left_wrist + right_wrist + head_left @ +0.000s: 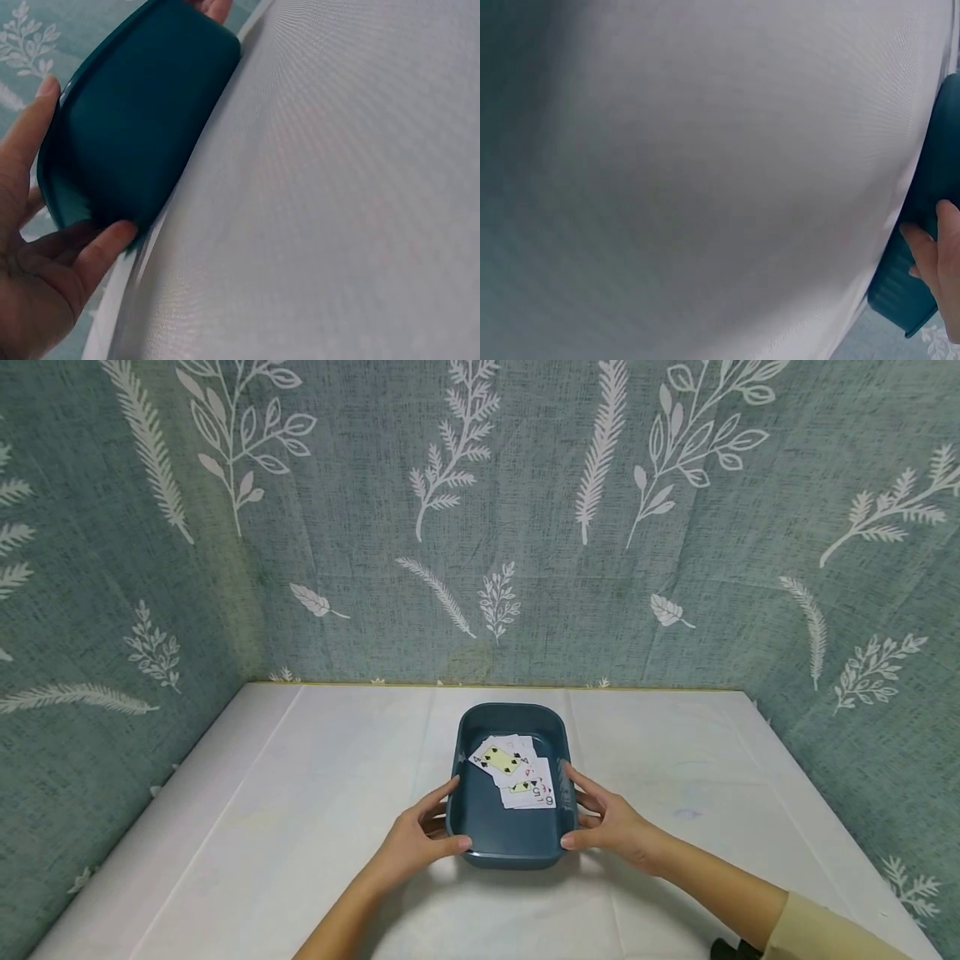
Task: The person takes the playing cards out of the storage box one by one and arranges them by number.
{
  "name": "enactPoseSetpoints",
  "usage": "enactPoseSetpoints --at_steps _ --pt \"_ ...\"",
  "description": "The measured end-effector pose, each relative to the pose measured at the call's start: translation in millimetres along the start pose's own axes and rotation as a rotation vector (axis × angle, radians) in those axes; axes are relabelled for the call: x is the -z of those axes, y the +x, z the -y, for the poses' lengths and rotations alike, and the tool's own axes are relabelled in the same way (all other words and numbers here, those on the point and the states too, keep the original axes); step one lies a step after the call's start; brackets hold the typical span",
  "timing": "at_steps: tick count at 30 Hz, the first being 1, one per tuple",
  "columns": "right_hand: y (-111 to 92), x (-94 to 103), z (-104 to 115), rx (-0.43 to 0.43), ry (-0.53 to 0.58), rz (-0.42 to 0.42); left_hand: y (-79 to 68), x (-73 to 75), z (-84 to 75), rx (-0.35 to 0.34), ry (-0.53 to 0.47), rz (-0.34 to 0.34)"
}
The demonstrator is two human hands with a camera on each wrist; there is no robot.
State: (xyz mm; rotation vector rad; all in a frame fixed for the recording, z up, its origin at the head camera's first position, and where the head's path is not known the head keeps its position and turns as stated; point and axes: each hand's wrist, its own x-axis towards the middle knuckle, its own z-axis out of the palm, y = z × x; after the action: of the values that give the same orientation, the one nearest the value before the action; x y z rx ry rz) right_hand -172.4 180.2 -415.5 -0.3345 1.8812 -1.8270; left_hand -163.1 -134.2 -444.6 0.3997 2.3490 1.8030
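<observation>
A dark blue-green tray with rounded corners is in the middle of the head view. Several playing cards lie loosely overlapped and face up inside it, a four of spades on top at the left. My left hand grips the tray's left side near its front corner. On the opposite side, my right hand holds the right wall, thumb toward the front corner. The left wrist view shows the tray's outer surface with fingers against it. Only part of the tray appears in the right wrist view.
A white cloth-covered table spreads around the tray. Behind it and along both sides stand grey-green fabric walls with white leaf prints. A small black object shows at the bottom edge, beside the right sleeve.
</observation>
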Motion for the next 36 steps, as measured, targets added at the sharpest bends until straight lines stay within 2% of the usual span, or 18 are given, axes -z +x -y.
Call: enactPoseSetpoints --at_steps 3,13,19,22,27,29,33,36 --pt "-0.3 0.9 -0.9 0.005 0.000 0.001 0.3 -0.8 2.4 -0.005 -0.016 0.003" --pt "3.1 5.1 -3.9 0.033 -0.019 0.043 -1.8 -2.1 19.3 -0.098 -0.047 -0.001" --pt "4.3 12.5 -3.2 0.005 -0.033 0.048 -1.4 -4.5 23.1 -0.111 -0.064 -0.002" --pt "4.8 16.3 -0.4 0.020 -0.104 -0.017 -0.9 -4.8 22.1 -0.111 -0.087 0.007" --pt "5.3 18.7 7.5 0.111 -0.268 -0.248 -1.7 -4.4 19.3 -0.122 -0.108 0.016" --pt "5.3 19.5 11.2 0.139 -0.310 -0.314 -1.6 -4.4 19.3 -0.121 -0.109 0.017" --pt "7.9 21.1 19.9 0.197 -0.362 -0.340 -1.6 -3.7 19.5 -0.117 -0.118 0.024" --pt "14.2 23.5 26.7 0.235 -0.389 -0.294 -1.8 -2.9 19.7 -0.112 -0.118 0.026"
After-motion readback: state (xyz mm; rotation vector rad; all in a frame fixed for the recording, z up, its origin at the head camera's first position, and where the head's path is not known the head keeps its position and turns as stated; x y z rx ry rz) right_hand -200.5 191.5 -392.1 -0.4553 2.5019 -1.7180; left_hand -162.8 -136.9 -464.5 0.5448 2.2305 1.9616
